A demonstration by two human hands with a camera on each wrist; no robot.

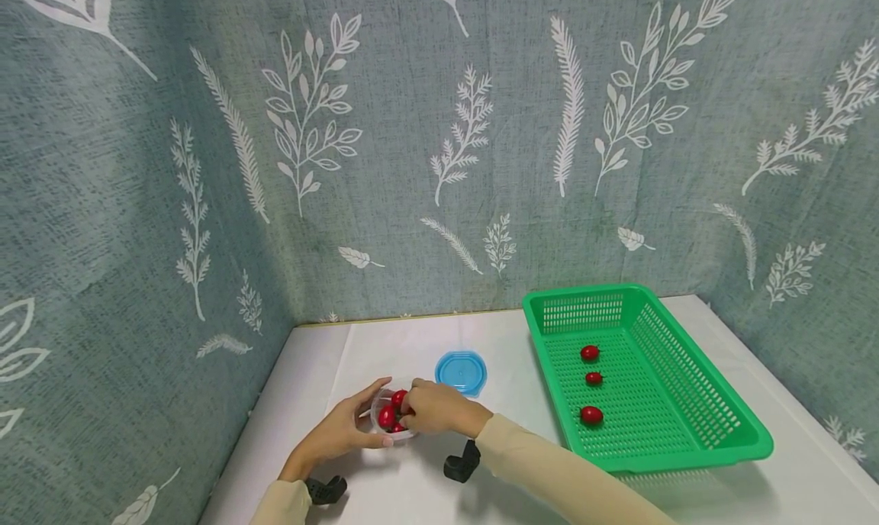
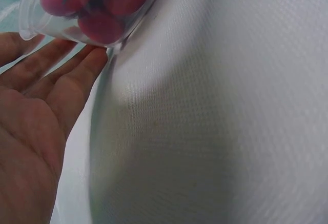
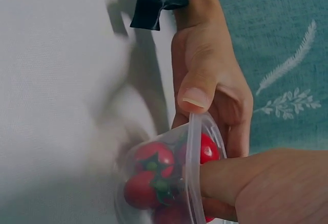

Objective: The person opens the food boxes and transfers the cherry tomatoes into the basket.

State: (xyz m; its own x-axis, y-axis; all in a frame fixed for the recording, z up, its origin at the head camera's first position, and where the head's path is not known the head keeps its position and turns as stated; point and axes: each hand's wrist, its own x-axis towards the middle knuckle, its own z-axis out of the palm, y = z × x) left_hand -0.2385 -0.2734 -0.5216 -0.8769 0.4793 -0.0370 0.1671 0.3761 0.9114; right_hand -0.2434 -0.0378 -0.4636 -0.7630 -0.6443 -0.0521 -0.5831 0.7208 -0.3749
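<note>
A clear plastic container (image 1: 407, 436) with several cherry tomatoes (image 1: 387, 416) in it stands on the white tabletop. My left hand (image 1: 336, 433) holds it from the left side, the thumb at the rim and the fingers around the wall, as the right wrist view shows. In the left wrist view, the fingertips of my left hand (image 2: 31, 131) touch the container's (image 2: 56, 29) side. My right hand (image 1: 436, 409) reaches over the rim with its fingers inside among the tomatoes (image 3: 141, 190). Its fingertips are hidden, so a tomato between them cannot be made out.
A blue lid (image 1: 461, 373) lies on the table behind the right hand. To the right stands a green perforated basket (image 1: 687, 426) with three loose tomatoes (image 1: 591, 416) along its left part. A patterned grey-green cloth (image 1: 412, 128) hangs behind the table and at both sides.
</note>
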